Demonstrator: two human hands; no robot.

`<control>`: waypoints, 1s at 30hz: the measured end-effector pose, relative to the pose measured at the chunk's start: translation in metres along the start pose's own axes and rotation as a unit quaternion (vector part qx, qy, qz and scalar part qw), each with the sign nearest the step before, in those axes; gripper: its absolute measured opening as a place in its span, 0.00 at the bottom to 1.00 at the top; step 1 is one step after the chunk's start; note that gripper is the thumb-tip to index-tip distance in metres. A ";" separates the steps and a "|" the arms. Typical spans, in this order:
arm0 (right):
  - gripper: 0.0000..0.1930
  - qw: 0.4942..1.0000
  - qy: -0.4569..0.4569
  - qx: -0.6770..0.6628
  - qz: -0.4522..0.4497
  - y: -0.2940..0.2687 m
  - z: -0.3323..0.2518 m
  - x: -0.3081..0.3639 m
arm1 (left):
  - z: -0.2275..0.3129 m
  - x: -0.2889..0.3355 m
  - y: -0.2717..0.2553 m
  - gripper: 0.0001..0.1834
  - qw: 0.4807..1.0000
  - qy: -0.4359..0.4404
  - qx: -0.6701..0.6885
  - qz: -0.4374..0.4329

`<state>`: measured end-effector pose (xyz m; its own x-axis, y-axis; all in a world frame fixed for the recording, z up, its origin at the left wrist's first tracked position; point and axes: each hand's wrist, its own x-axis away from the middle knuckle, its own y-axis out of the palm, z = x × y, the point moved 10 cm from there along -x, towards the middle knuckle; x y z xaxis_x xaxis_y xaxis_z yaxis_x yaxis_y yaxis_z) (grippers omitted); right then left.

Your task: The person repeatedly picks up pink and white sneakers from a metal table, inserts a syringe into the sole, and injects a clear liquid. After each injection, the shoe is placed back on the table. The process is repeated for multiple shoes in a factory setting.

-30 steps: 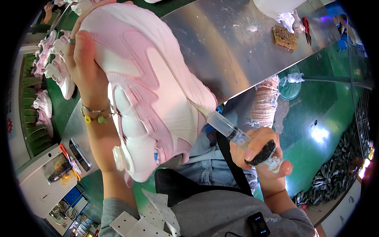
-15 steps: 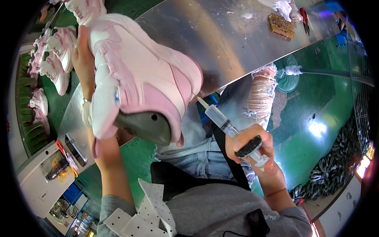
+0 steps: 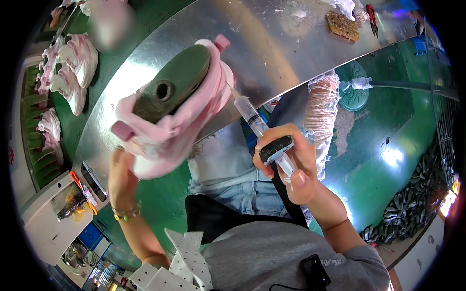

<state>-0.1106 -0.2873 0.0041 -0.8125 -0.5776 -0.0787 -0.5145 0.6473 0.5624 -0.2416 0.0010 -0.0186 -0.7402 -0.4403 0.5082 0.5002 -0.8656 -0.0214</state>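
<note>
Pink-and-white material covers the shoe, held tilted, opening upward, in front of the metal table. I see upper and sole already together around a dark green last, which is not yet out. The left hand grips the shoe, its fingers partly hidden behind it. The right hand's fingers are clamped around a clear syringe, its tip at the sole edge; blur keeps me from telling whether they touch or how much of that edge is finished, so I judge the work to be midway. The shoe itself blocks my view of its far side. Farther off, I see a brown block, red pliers and more pink shoes.
</note>
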 end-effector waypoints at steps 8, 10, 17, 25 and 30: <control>0.35 0.964 0.110 -0.190 0.149 -0.014 0.000 -0.004 | -0.055 0.047 0.157 0.43 0.957 -0.144 -0.007 -0.253; 0.34 0.949 0.137 -0.244 0.147 -0.021 -0.005 -0.011 | -0.063 0.038 0.188 0.43 0.958 -0.112 -0.037 -0.261; 0.38 0.954 0.225 -0.152 0.127 -0.010 -0.045 0.006 | -0.085 -0.007 0.218 0.44 0.969 -0.047 -0.041 -0.239; 0.17 0.962 0.243 -0.045 0.117 0.019 -0.057 0.036 | -0.092 -0.015 0.217 0.44 0.968 -0.049 -0.024 -0.244; 0.20 0.965 0.228 -0.021 0.130 0.021 -0.058 0.047 | -0.094 -0.015 0.218 0.45 0.968 -0.048 -0.017 -0.247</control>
<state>-0.1431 -0.3297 0.0602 -0.7036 -0.5626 0.4342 -0.2896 0.7849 0.5478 -0.1643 -0.2034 -0.1121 -0.8390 0.0512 0.5417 0.0806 -0.9729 0.2168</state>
